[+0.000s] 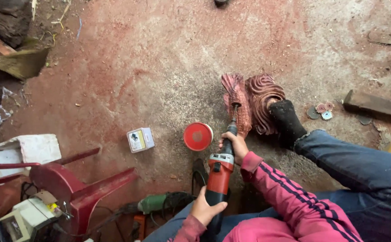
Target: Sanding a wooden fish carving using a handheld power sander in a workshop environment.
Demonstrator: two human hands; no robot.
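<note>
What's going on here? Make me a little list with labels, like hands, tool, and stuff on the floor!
left hand: grips the rear of the red power tool
right hand: grips the tool's black neck
tool tip: on the reddish carved wooden piece
foot: black sock pressed against the carving
floor: dusty red, with a round red tin and a small box
nearby: red plastic chair

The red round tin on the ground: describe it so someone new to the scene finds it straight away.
Start at the reddish carved wood piece lying on the dusty ground under a black-socked foot. Just left of it, beside the right hand on the red power tool, sits the round tin. It is the only circular red thing; its neighbour to the left is a small square box.
</note>
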